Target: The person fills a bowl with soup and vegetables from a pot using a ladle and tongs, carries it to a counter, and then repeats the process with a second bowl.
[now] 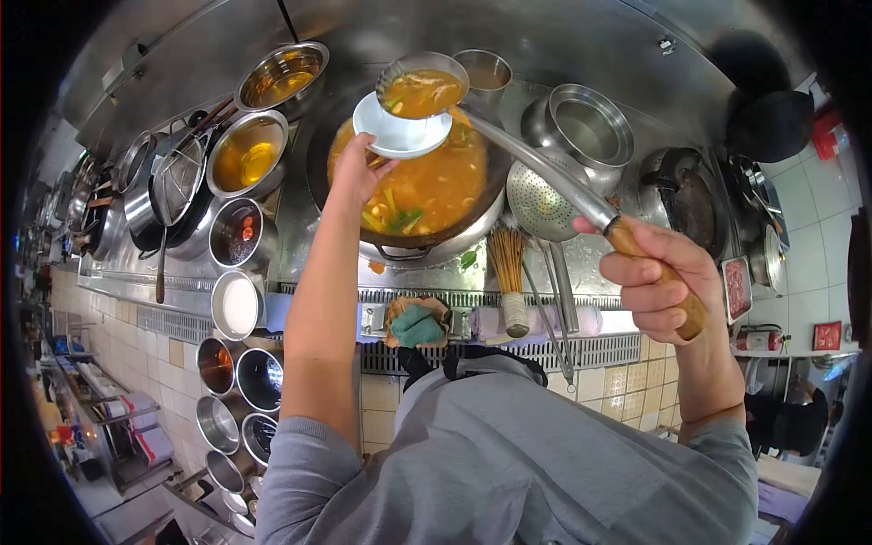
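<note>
My left hand point(361, 171) grips the near left edge of a white bowl point(392, 136), which is held tilted over a wok point(318, 173). In my right hand point(663, 277) is the wooden handle of a long metal ladle point(554, 177), fingers wrapped round it. The ladle's cup, just above the bowl's far right rim, is full of orange-brown soup point(422, 94) with some solid pieces. More orange soup point(436, 195) with green leaves and pale bits fills the wok. The bowl's inside looks white, though the ladle hides part of it.
Right of the wok lie a perforated skimmer point(545, 195) and a metal pot point(590, 132). A bamboo brush point(509, 272) and a green cloth point(418, 325) lie at the front edge. Metal bowls of yellow oil point(247, 154) and several seasoning pots point(242, 232) line the left.
</note>
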A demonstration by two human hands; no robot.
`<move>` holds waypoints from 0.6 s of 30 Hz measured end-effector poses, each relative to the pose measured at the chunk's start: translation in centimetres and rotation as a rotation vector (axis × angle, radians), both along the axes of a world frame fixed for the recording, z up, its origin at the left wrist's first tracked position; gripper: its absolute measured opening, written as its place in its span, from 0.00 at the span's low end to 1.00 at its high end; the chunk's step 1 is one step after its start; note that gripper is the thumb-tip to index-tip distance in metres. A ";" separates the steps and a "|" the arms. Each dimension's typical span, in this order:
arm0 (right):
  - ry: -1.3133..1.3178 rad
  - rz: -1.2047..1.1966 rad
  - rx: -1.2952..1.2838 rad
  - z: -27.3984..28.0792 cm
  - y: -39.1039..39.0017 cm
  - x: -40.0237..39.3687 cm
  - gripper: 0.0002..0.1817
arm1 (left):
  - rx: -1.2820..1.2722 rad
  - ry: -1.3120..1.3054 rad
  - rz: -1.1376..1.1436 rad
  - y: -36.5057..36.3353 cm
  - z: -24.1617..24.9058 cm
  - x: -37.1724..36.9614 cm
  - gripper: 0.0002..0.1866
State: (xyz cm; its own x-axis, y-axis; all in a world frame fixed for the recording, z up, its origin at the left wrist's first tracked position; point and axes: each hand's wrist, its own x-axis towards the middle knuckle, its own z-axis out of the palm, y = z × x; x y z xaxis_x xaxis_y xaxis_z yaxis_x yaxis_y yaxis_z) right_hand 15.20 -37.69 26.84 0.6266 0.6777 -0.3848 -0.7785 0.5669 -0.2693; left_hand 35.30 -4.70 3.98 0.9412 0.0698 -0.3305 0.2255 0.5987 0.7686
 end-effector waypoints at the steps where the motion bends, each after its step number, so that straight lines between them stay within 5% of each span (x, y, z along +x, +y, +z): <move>1: -0.053 0.008 -0.101 -0.7 0.0 0.0 0.22 | 0.017 -0.011 -0.028 0.2 0.2 -0.2 0.26; 12: -0.283 0.065 -0.522 -4.7 -0.1 -1.7 0.22 | 0.110 0.059 -0.097 0.6 1.5 -1.5 0.24; 18: -0.703 0.161 -1.063 -6.5 -1.1 -3.2 0.27 | 0.140 0.072 -0.126 0.7 1.1 -1.9 0.22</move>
